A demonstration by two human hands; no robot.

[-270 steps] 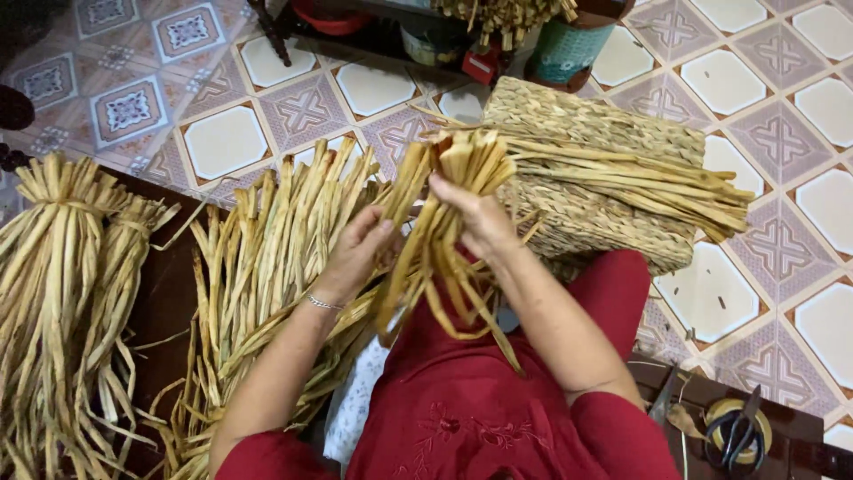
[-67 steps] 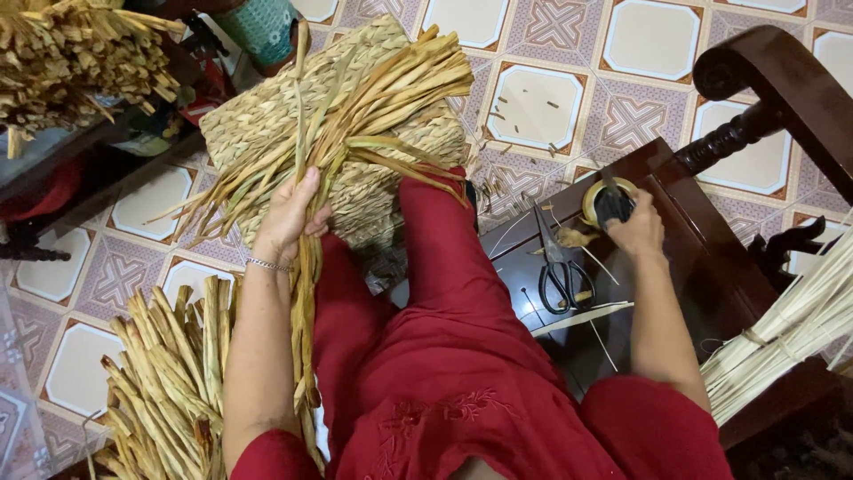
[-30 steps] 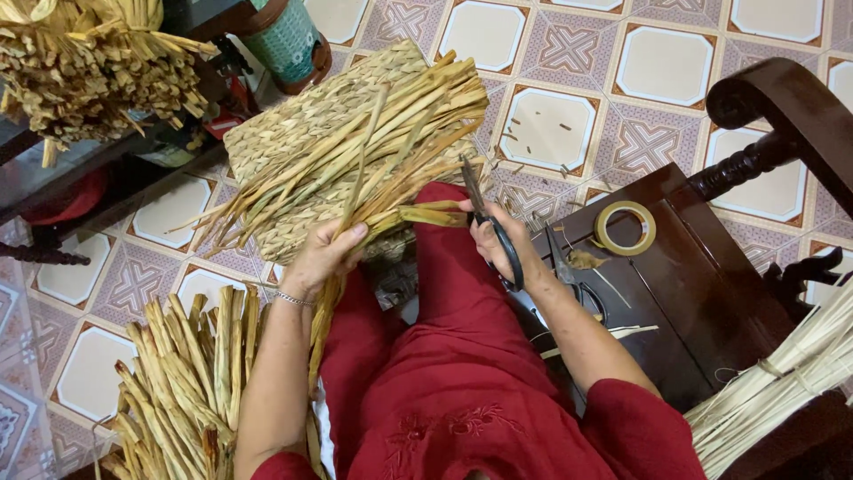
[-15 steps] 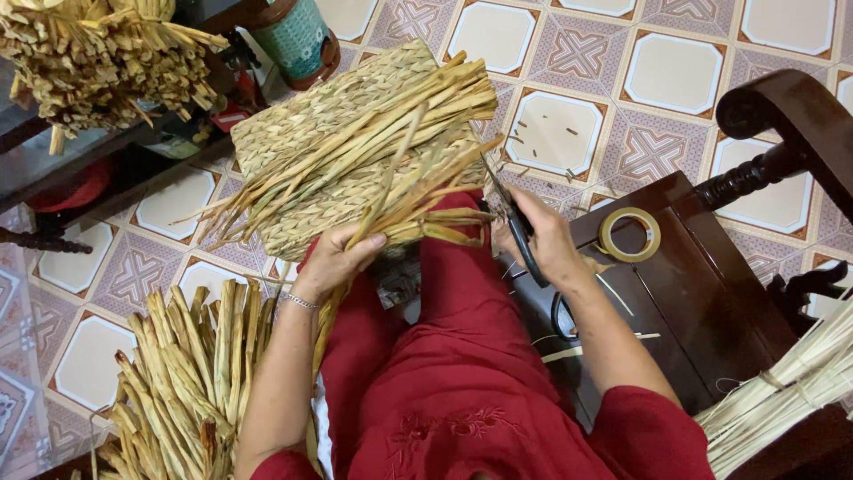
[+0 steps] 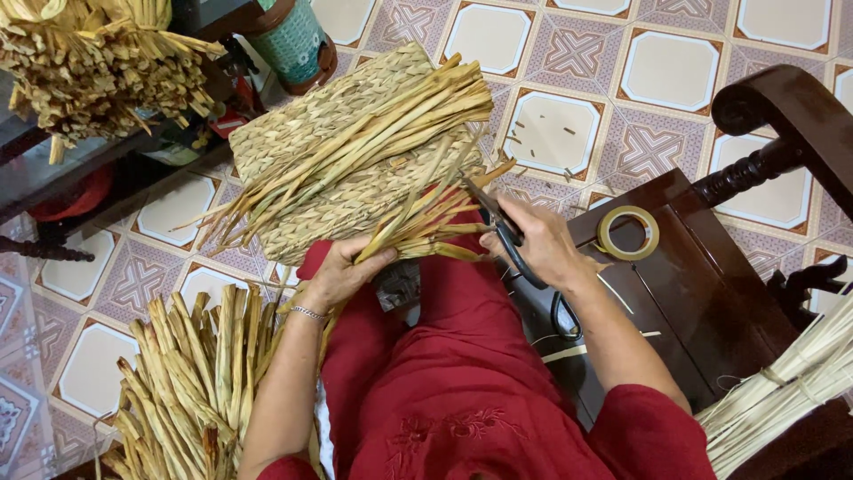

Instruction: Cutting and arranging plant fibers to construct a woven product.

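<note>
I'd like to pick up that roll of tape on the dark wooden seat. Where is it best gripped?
The tape roll lies flat, its hole facing up. Come from above and pinch the ring's wall, one finger inside the hole, at its far side, away from the right hand holding scissors.

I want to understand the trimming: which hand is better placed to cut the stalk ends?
Right. The right hand holds the scissors at the stalks' ends; the left hand grips the stalks.

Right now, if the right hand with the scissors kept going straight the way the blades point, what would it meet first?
The right hand aims the scissors up-left at the ends of the stalk bundle held by the left hand. Those stalks come first; the woven mat lies beyond, though depth is unclear.
</note>
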